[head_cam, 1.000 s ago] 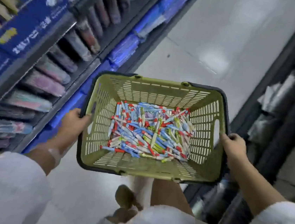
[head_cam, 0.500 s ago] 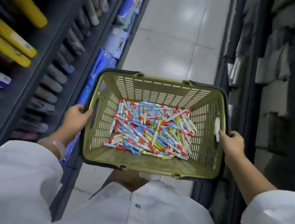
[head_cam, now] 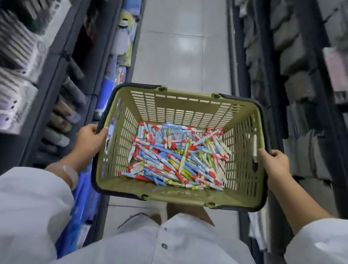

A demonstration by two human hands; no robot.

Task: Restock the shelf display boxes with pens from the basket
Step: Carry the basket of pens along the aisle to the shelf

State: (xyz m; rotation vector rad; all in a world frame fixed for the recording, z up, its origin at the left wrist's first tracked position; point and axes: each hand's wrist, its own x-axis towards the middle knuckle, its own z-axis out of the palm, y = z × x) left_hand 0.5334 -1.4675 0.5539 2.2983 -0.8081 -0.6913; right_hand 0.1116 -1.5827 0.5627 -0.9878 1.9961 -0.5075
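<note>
Head view: my left hand (head_cam: 90, 138) and right hand (head_cam: 274, 163) grip the side rims of the green basket (head_cam: 174, 193), fingers curled over. Loose pens (head_cam: 176, 158) heap inside; light, slippery, best pinched mid-barrel.

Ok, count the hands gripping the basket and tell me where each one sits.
2. The left hand grips the basket at its left rim; the right hand grips its right rim. The pens lie loose inside, touched by neither hand.

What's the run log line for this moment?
phase: carrying | left hand: grips basket | right hand: grips basket | pens: inside
</note>
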